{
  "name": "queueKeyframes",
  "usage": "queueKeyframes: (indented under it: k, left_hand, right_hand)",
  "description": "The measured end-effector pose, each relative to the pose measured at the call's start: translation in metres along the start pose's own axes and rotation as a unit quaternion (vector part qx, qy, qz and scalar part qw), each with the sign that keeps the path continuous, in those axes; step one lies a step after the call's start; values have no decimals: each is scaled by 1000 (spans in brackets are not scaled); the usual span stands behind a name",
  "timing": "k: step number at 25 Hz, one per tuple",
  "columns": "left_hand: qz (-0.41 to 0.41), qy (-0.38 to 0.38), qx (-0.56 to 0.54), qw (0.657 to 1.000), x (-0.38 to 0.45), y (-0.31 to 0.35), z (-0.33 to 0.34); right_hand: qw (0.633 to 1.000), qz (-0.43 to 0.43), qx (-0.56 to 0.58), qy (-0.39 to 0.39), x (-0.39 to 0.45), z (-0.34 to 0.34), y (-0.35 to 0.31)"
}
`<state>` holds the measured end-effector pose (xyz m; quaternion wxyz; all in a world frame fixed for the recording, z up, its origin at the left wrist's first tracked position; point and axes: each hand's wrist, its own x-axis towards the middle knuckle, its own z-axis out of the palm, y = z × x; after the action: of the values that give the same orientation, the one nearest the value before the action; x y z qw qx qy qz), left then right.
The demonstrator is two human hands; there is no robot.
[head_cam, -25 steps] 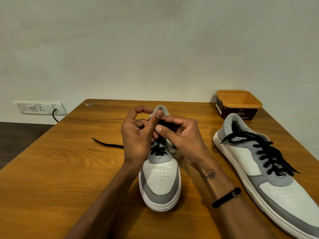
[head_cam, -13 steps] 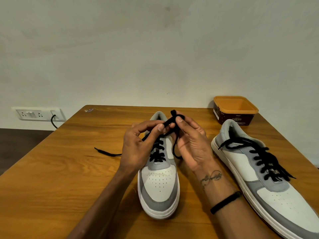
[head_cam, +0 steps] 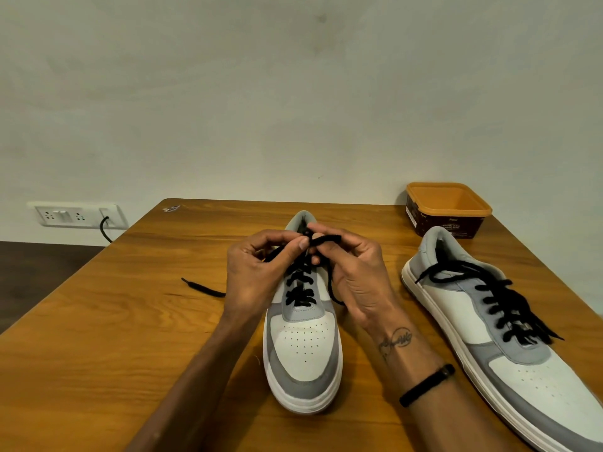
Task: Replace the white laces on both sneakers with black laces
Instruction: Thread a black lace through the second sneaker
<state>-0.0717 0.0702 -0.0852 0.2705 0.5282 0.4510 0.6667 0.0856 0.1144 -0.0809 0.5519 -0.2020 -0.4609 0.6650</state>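
On the brown wooden desk the right-side white-and-grey sneaker looks fully black-laced, while the centre white-and-grey sneaker seems nearly done, the left hand and right hand each pinching its black lace above the top eyelets.

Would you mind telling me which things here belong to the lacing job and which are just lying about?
Part of the job:
- centre sneaker
- black lace, pinched by left hand and right hand
- right-side sneaker, already laced black

Lying about:
- orange tub
- wall socket strip
- scrap at table's far corner
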Motion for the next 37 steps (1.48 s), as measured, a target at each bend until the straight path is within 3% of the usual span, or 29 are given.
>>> queueKeyframes:
  k: [5,7,12,15,18,21,25,29,34,37]
  left_hand:
    - [-2,30,-14,999,0,0,1]
    - [-4,27,-12,1000,-1,1,1]
    - [-33,-51,-37,997,3,4,-3]
    - [-48,-26,-71,996,6,0,-7]
    - [-55,13,-90,994,7,-1,-8]
    - [-14,28,-37,999,5,4,-4]
    - [-6,-8,-25,1000,6,3,-5]
    - [-45,-45,-13,998,6,-3,-6]
    - [-35,-103,15,994,5,-2,-6]
    - [-43,-74,6,996,6,-3,-5]
  right_hand:
    - [996,-4,-70,-52,-5,2,-3]
    - [997,-3,-68,-39,-5,5,-3]
    - [999,9,54,2,0,1,-9]
    - [996,-17,-77,-51,-1,-3,-12]
    - [927,-109,-346,-95,2,-3,-8]
    - [853,-207,-478,-34,1,-2,0]
    - [799,-311,-510,65,-6,4,10]
    - [760,-365,-530,91,-10,8,16]
    - [754,-379,-529,86,-15,11,20]
    - [759,-375,-527,80,-14,13,19]
